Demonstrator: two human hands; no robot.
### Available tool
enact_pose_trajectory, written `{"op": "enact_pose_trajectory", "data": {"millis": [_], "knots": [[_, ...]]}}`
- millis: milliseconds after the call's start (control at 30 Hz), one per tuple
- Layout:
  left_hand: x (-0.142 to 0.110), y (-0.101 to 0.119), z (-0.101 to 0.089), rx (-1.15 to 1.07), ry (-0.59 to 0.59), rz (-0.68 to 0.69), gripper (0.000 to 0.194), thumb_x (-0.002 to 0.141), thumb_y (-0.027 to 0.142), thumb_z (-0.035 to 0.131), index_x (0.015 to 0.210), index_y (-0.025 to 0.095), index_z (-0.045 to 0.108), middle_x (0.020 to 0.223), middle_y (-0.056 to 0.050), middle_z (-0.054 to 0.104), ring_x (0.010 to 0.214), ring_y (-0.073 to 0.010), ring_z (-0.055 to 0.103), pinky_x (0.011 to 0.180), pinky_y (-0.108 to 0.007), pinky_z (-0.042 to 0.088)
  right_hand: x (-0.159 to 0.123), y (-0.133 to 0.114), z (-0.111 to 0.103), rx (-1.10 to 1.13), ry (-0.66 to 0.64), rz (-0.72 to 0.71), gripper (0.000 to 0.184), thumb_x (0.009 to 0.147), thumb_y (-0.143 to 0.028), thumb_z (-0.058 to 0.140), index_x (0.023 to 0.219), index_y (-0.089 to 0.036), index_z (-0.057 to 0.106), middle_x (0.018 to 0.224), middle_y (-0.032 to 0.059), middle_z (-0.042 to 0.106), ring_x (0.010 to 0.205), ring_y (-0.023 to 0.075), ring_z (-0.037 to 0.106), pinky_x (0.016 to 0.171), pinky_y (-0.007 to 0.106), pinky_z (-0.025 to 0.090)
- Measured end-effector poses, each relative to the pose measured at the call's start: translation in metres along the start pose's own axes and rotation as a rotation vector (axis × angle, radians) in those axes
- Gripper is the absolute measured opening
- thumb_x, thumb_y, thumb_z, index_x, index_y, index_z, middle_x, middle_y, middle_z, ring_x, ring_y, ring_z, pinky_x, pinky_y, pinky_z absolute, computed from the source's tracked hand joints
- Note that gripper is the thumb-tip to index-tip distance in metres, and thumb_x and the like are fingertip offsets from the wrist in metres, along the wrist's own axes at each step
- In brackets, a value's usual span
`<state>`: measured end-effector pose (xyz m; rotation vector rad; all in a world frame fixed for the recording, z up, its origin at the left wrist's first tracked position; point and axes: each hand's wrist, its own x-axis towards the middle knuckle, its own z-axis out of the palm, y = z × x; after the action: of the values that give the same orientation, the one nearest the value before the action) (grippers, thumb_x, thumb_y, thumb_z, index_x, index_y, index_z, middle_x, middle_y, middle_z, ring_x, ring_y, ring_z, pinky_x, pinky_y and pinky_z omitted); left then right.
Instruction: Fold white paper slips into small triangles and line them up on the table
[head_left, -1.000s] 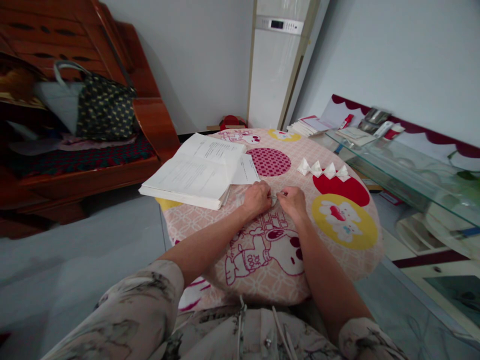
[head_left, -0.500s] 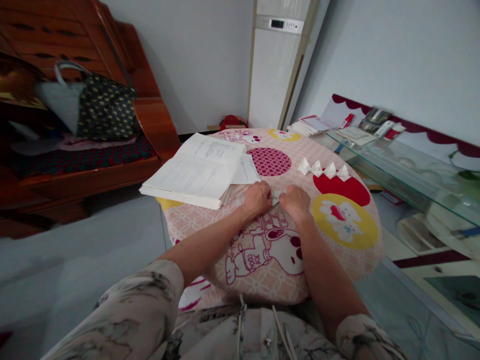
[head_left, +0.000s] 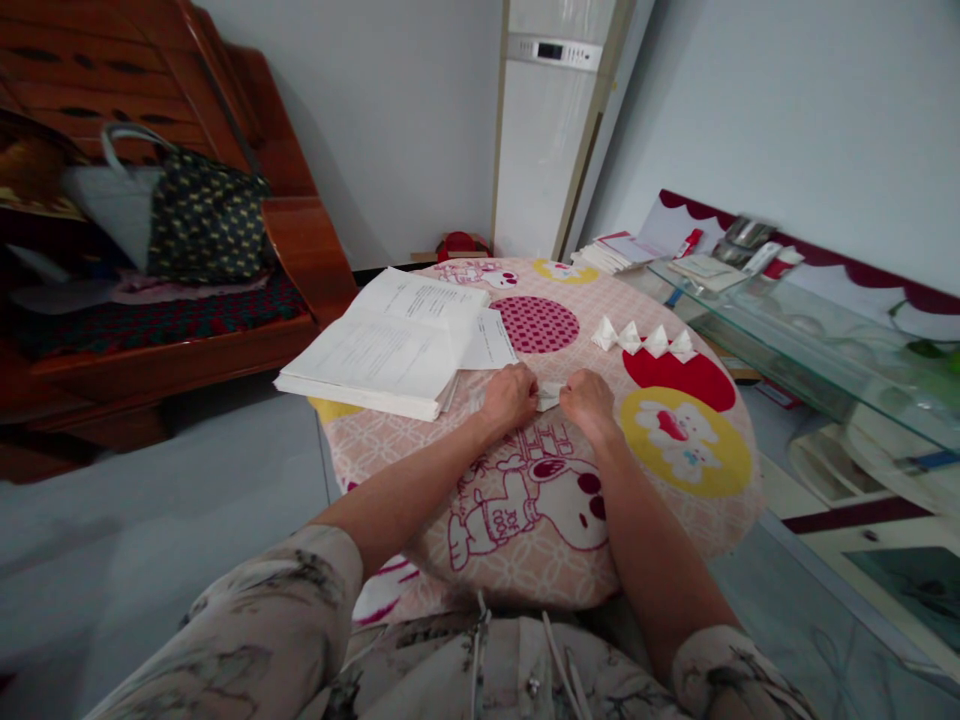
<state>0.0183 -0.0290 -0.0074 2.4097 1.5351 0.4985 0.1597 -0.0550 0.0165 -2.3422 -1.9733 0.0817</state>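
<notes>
Between my two hands, just above or on the patterned tablecloth (head_left: 420, 540), is a small piece of white folded paper (head_left: 550, 396). My left hand (head_left: 511, 396) is closed on its left end, and my right hand (head_left: 588, 402) grips the right end with curled fingers. Much of the paper is hidden by the fingers. Beyond my right hand stands a row of several pointed folded-paper pieces (head_left: 643, 340). An open book (head_left: 382, 345) lies to the left of my left hand, with a loose printed sheet (head_left: 489, 342) partly under its right side.
A glass-topped stand (head_left: 810, 350) on the right carries metal containers (head_left: 746, 240) and a stack of booklets (head_left: 619, 252). At the left, a wooden bench (head_left: 307, 240) holds a dark patterned bag (head_left: 206, 215). A tall white air conditioner (head_left: 541, 150) stands at the back.
My hands have drawn slightly apart, and more of the white paper shows between them. The whole view has shifted a little.
</notes>
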Motion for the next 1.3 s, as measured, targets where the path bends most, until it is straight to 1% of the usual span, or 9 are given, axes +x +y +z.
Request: {"op": "enact_pose_trajectory", "data": {"millis": [233, 367, 533, 667, 800, 900, 1000, 1133, 1300], "knots": [[0.004, -0.010, 0.008, -0.060, 0.031, 0.001, 0.017, 0.082, 0.014, 0.059, 0.090, 0.015, 0.075, 0.099, -0.010, 0.072, 0.097, -0.0229, 0.066, 0.087, -0.031, 0.051, 0.001, 0.004, 0.002, -0.019, 0.023, -0.025, 0.033, 0.094, -0.019, 0.048, 0.109, -0.010, 0.076, 0.113, 0.0191, 0.073, 0.108, 0.0275, 0.068, 0.085, 0.030, 0.048], [0.007, -0.018, 0.008, -0.135, 0.023, 0.028, 0.012, 0.080, 0.015, 0.063, 0.084, 0.016, 0.074, 0.099, -0.008, 0.073, 0.096, -0.0207, 0.066, 0.089, -0.029, 0.051, 0.002, 0.009, 0.002, -0.015, -0.006, -0.038, 0.032, 0.093, -0.019, 0.048, 0.103, -0.011, 0.078, 0.109, 0.0178, 0.075, 0.105, 0.0280, 0.069, 0.082, 0.030, 0.048], [0.009, -0.025, 0.010, -0.217, 0.028, 0.054, 0.006, 0.078, 0.016, 0.066, 0.079, 0.017, 0.072, 0.098, -0.005, 0.073, 0.093, -0.0181, 0.065, 0.089, -0.028, 0.050, 0.003, 0.008, 0.005, -0.010, 0.021, -0.034, 0.031, 0.093, -0.020, 0.050, 0.106, -0.010, 0.077, 0.112, 0.0187, 0.074, 0.107, 0.0269, 0.068, 0.084, 0.028, 0.047], [0.009, -0.024, 0.011, -0.215, 0.033, 0.026, 0.008, 0.077, 0.014, 0.066, 0.081, 0.016, 0.073, 0.099, -0.005, 0.073, 0.094, -0.0183, 0.066, 0.089, -0.028, 0.051, 0.003, 0.006, 0.006, 0.004, 0.019, -0.013, 0.031, 0.094, -0.021, 0.051, 0.109, -0.010, 0.076, 0.111, 0.0190, 0.074, 0.106, 0.0261, 0.069, 0.083, 0.028, 0.047], [0.005, -0.019, 0.006, -0.248, 0.039, 0.043, 0.011, 0.077, 0.019, 0.070, 0.086, 0.017, 0.075, 0.104, -0.006, 0.074, 0.101, -0.0203, 0.066, 0.095, -0.030, 0.050, 0.001, 0.009, 0.005, 0.036, 0.025, -0.060, 0.032, 0.097, -0.031, 0.052, 0.096, -0.012, 0.077, 0.102, 0.0171, 0.076, 0.098, 0.0243, 0.069, 0.080, 0.027, 0.046], [0.001, -0.018, -0.002, -0.378, 0.051, 0.067, 0.019, 0.079, 0.026, 0.071, 0.096, 0.018, 0.076, 0.110, -0.006, 0.074, 0.103, -0.0199, 0.067, 0.095, -0.030, 0.051, 0.000, 0.014, 0.003, 0.114, 0.058, -0.085, 0.039, 0.096, -0.043, 0.053, 0.084, -0.014, 0.076, 0.090, 0.0139, 0.076, 0.087, 0.0226, 0.068, 0.075, 0.028, 0.044], [-0.002, -0.022, -0.010, -0.538, 0.089, 0.031, 0.024, 0.089, 0.033, 0.062, 0.101, 0.018, 0.075, 0.107, -0.006, 0.075, 0.097, -0.0183, 0.068, 0.089, -0.028, 0.052, 0.001, 0.021, 0.002, 0.203, 0.123, -0.088, 0.041, 0.096, -0.045, 0.052, 0.078, -0.014, 0.073, 0.081, 0.0109, 0.074, 0.077, 0.0200, 0.065, 0.070, 0.027, 0.043], [0.001, -0.032, -0.015, -0.595, 0.180, -0.048, 0.035, 0.094, 0.039, 0.053, 0.099, 0.013, 0.075, 0.095, -0.008, 0.076, 0.088, -0.0189, 0.068, 0.082, -0.027, 0.052, 0.005, 0.030, 0.007, 0.367, 0.192, -0.073, 0.038, 0.094, -0.038, 0.050, 0.073, -0.014, 0.070, 0.071, 0.0073, 0.069, 0.069, 0.0177, 0.061, 0.063, 0.026, 0.041], [0.006, -0.041, -0.010, -0.597, 0.188, -0.095, 0.038, 0.094, 0.041, 0.050, 0.096, 0.012, 0.075, 0.084, -0.007, 0.074, 0.077, -0.0173, 0.065, 0.067, -0.024, 0.048, 0.009, 0.041, 0.012, 0.637, 0.208, -0.152, 0.025, 0.084, -0.024, 0.052, 0.081, -0.014, 0.075, 0.071, 0.0035, 0.069, 0.067, 0.0163, 0.061, 0.064, 0.024, 0.045]]}}
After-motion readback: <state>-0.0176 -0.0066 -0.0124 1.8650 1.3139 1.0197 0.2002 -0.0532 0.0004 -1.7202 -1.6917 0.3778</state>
